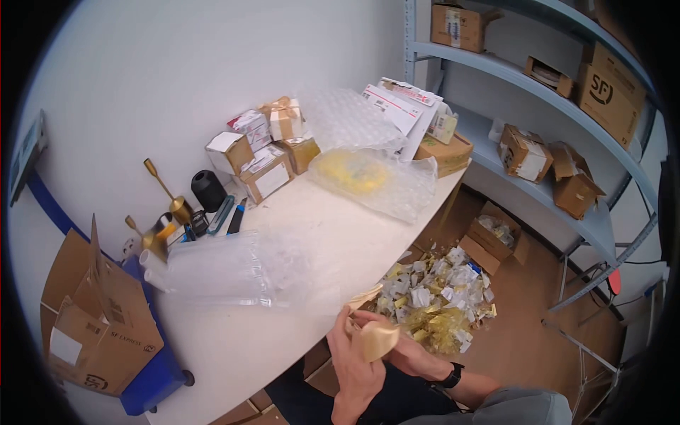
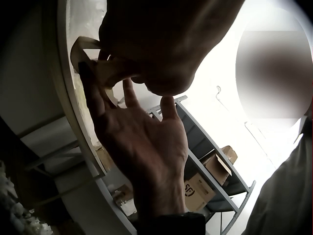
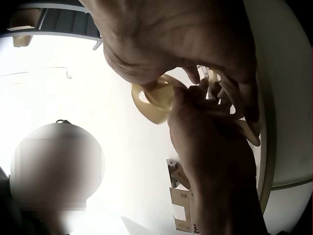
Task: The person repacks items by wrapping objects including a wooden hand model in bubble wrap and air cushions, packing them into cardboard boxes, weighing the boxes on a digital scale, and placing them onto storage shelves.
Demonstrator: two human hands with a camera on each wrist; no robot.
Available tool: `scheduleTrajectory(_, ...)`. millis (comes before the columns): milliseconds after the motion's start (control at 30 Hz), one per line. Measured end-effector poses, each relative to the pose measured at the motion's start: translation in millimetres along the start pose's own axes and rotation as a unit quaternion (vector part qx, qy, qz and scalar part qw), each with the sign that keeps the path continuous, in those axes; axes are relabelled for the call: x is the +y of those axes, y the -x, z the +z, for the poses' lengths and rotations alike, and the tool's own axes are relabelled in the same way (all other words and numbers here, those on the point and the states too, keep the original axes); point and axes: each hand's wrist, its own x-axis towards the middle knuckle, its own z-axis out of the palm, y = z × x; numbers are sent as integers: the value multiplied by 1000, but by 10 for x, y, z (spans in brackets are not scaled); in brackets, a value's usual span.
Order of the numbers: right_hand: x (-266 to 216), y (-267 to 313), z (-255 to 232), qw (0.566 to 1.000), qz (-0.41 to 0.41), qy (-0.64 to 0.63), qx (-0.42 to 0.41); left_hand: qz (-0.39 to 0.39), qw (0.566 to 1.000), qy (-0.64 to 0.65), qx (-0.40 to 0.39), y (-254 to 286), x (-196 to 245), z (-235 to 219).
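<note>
Between my two hands, low over the front edge of the table, is a tan, glossy ribbon-like strip [image 1: 378, 341] bent into loops. My left hand [image 1: 357, 368] grips it with curled fingers. From the other side my right hand [image 1: 419, 355], with a black watch on its wrist, pinches the strip too. One wide loop of the strip [image 3: 152, 108] stands out past the fingertips in the right wrist view. In the left wrist view another fold of the strip [image 2: 77, 53] shows beyond the fingers, partly covered by them.
Bubble wrap [image 1: 382, 185], clear plastic sleeves [image 1: 212, 269] and small boxes [image 1: 266, 177] lie on the white table [image 1: 234, 347]. An open carton [image 1: 106, 333] stands at its left end. Paper and film scraps [image 1: 439, 294] cover the floor beyond. A shelf rack [image 1: 559, 205] holds cartons.
</note>
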Motion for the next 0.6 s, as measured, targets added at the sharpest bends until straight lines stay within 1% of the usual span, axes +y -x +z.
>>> scheduleTrajectory(33, 115, 38, 77, 995, -74, 68, -15, -9, 999, -48, -8, 17, 111, 12)
scheduleTrajectory(67, 208, 64, 72, 995, -66, 65, -26, -17, 995, -95, -18, 43, 208, 16)
scheduleTrajectory(100, 272, 98, 36, 991, -82, 106, 5, -24, 994, -102, -12, 60, 184, 45)
scheduleTrajectory(133, 293, 110, 21, 983, -99, 147, 36, 2, 993, -117, -18, 53, 140, 72)
scheduleTrajectory(167, 275, 87, 15, 993, -79, 71, 48, 26, 991, -130, -24, 61, 112, 73)
scheduleTrajectory(200, 218, 59, -1, 994, -70, 72, 39, 18, 990, -136, -16, 84, 103, 58)
scheduleTrajectory(267, 31, -79, 43, 992, -57, -55, 97, 78, 989, -115, -43, 34, 142, -20)
scheduleTrajectory(300, -132, -123, 182, 992, -44, -46, 111, 85, 992, -81, -47, 28, 120, -35)
scheduleTrajectory(333, -144, -166, 183, 993, -40, -44, 106, 82, 992, -84, -42, 27, 131, -82)
scheduleTrajectory(400, -168, -288, 74, 994, -77, -35, 68, 142, 988, -67, 1, 7, 148, -196)
scheduleTrajectory(433, -173, -409, -19, 992, -89, 4, 87, 158, 983, -89, 6, 49, 94, -262)
scheduleTrajectory(467, -252, -523, -124, 993, -86, 8, 83, 167, 978, -121, 37, 61, 28, -361)
scheduleTrajectory(500, -382, -652, -220, 995, -76, -41, -51, 153, 977, -130, 65, 60, -72, -495)
scheduleTrajectory(533, -510, -781, -232, 977, -65, -89, -183, 140, 976, -139, 91, 57, -192, -647)
scheduleTrajectory(567, -658, -831, 84, 990, -123, 64, -31, 106, 974, -168, 109, 56, -322, -811)
scheduleTrajectory(600, -732, -1005, 224, 984, -141, 76, 78, 74, 970, -196, 127, 49, -451, -968)
